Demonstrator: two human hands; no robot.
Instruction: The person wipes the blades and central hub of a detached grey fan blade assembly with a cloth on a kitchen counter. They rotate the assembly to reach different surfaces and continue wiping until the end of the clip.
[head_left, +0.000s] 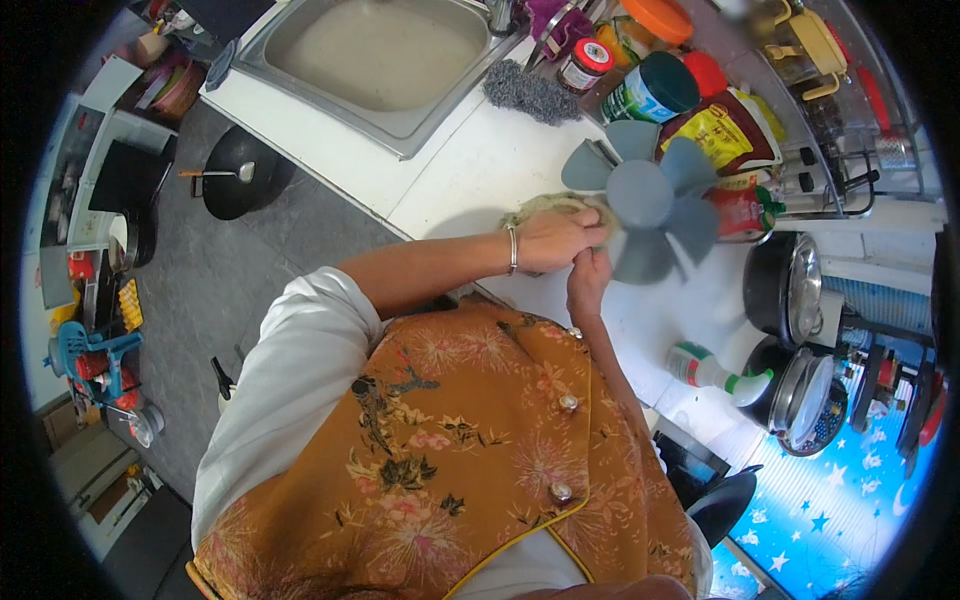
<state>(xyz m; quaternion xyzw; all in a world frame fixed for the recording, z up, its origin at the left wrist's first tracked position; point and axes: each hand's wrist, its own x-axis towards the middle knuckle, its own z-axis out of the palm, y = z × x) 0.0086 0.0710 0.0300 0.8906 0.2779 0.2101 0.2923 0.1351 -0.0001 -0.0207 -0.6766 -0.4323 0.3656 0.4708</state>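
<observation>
My left hand (559, 238), with a silver bangle at the wrist, grips a pale green cloth (551, 204) at the near-left side of a grey plastic fan blade wheel (640, 193). The wheel has several broad blades around a round hub, and its lower edges look blurred. My right hand (590, 279) is closed just below the left, with its fingertips at the wheel's edge beside the cloth. Fingers and cloth hide the blade there. Both hands are over a white countertop (442, 180).
A steel sink (401, 139) with cloudy water lies ahead left. Grey steel wool (531, 91), a red-lidded jar (585, 65) and a green-lidded can (651, 88) stand beyond the wheel. At right are a spray bottle (705, 367) and a black pot (772, 281).
</observation>
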